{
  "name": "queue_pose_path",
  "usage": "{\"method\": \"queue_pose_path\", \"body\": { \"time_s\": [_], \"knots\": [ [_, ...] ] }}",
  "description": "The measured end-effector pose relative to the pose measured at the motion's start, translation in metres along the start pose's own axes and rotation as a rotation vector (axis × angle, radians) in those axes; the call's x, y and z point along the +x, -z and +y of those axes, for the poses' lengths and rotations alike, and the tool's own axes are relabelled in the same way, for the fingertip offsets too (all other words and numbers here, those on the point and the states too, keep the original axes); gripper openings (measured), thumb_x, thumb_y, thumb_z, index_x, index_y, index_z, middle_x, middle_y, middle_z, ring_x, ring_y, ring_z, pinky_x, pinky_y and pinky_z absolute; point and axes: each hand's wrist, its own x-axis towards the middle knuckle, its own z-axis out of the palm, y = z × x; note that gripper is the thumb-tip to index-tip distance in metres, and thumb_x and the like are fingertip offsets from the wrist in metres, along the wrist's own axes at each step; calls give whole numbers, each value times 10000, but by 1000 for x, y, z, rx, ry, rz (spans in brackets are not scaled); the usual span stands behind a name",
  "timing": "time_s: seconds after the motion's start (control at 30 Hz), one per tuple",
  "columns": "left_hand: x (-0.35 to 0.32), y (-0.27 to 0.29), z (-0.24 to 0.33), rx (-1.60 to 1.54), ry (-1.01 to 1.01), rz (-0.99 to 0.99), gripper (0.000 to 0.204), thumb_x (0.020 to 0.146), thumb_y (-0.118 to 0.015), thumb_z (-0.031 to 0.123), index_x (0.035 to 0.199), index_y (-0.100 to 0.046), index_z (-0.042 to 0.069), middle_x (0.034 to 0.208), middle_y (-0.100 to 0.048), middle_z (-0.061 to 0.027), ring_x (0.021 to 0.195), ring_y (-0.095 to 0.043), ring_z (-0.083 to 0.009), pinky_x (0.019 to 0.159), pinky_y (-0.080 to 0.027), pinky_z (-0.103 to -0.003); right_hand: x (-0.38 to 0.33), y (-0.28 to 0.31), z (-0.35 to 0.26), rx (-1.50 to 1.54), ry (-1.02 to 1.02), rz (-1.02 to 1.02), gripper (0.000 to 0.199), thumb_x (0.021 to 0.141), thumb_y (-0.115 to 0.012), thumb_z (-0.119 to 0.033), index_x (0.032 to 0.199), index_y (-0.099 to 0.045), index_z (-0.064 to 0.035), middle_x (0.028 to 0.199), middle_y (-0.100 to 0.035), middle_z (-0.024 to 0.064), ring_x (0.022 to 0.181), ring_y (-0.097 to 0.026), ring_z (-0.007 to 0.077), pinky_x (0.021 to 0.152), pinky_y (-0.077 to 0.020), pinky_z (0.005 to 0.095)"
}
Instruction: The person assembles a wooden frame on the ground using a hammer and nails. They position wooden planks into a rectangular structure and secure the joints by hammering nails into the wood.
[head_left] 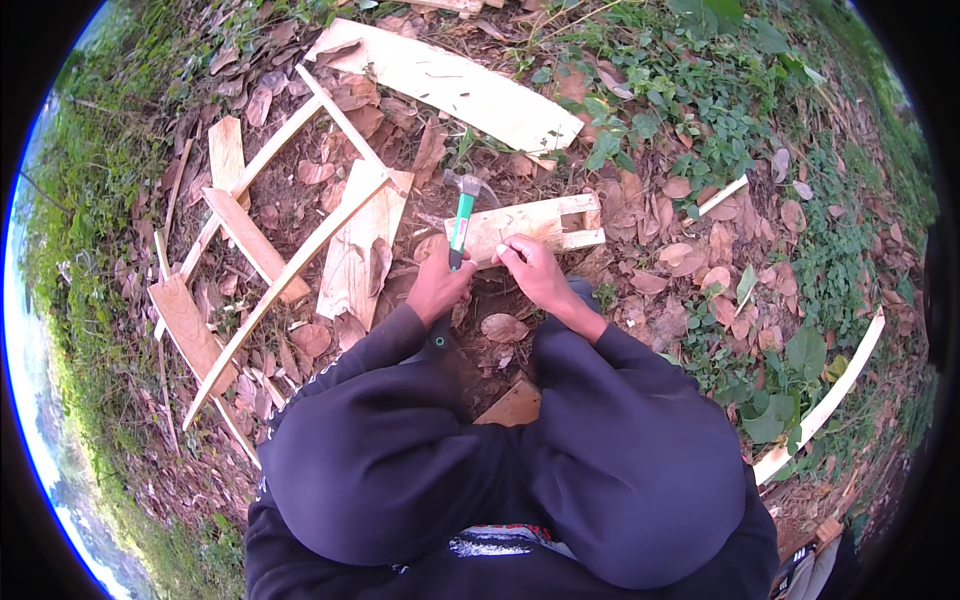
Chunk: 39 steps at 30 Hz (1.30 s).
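My left hand (pixel 438 287) is closed round the black grip of a claw hammer (pixel 463 218) with a green handle. The hammer's metal head points away from me, just beyond the left end of a small wooden frame (pixel 533 219) lying on the ground. That frame is a pale board with a slotted, box-like right end. My right hand (pixel 537 274) rests at the frame's near edge, thumb and forefinger pinched together. Whatever is between those fingertips is too small to make out.
To the left lies a lattice of long wooden strips (pixel 300 258) and short boards. A wide pale board (pixel 450 82) lies beyond the hammer. Dry leaves and green plants (pixel 690 110) cover the ground, and a curved strip (pixel 835 398) lies at the right.
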Motion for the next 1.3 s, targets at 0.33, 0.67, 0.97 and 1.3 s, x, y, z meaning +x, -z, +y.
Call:
{"method": "queue_pose_path", "body": {
  "time_s": [0.33,0.67,0.97,1.3],
  "knots": [
    [13,14,-19,497,-298,58,373,901,-586,285,1111,-550,-20,809,-650,-212,764,-648,-391,707,-498,-473,4,2,10,-109,41,-75,219,923,-574,-159,854,-658,32,827,-621,151,769,-617,280,729,-473,364],
    [-3,69,-40,717,-319,222,230,911,-591,237,1003,-511,42,784,-607,-219,784,-608,-418,675,-467,-503,15,18,18,-12,-99,-79,209,926,-563,-144,921,-672,34,835,-617,108,725,-597,187,684,-457,306],
    [12,73,-67,811,-208,145,291,896,-623,253,1020,-522,10,858,-630,-245,872,-613,-444,758,-483,-511,15,14,17,-137,-26,-69,214,921,-561,-159,912,-681,18,881,-648,117,783,-623,211,732,-474,320],
    [-67,134,110,447,-655,428,302,881,-687,88,1171,-635,19,874,-669,-43,724,-629,-117,685,-501,-237,15,11,20,-133,-43,-88,200,924,-559,-143,891,-671,20,852,-619,94,745,-596,180,699,-458,303]
  ]
}}
